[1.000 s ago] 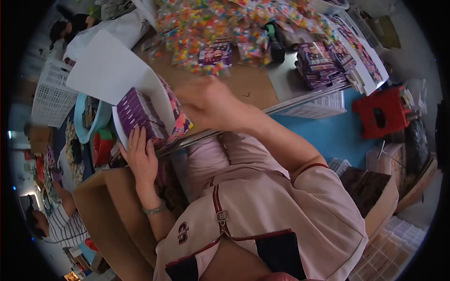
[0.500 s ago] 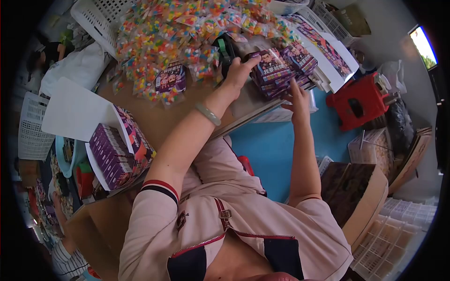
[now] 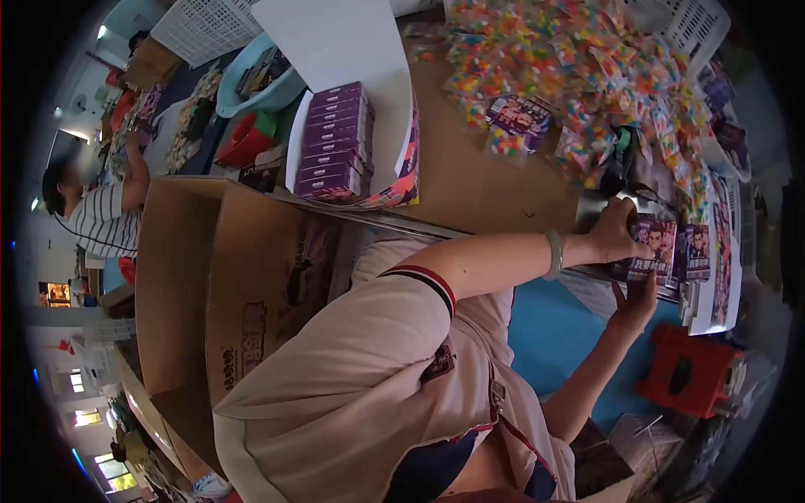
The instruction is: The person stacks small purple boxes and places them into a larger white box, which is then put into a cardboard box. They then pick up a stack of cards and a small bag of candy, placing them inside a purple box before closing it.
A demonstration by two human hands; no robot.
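My left hand (image 3: 614, 230), with a pale bangle on its wrist, grips a stack of small purple printed boxes (image 3: 653, 243) from its left side at the table's right edge. Against the lower end of the same stack my right hand (image 3: 636, 303) closes its fingers. Another purple box (image 3: 694, 251) lies just right of the stack. Above the hands are a black object with a green band (image 3: 619, 151) and many clear candy packets (image 3: 562, 59). A purple packet (image 3: 521, 120) lies among the candy.
An open white display box (image 3: 394, 159) holds a row of purple boxes (image 3: 335, 142). Below it stands a large open carton (image 3: 180, 277). A red stool (image 3: 689, 370) is at the lower right. A person in stripes (image 3: 105, 220) works at the far left.
The view has swung left, so the display box and carton now show more fully. Both hands have come together on the box stack, and my right hand has closed on it.
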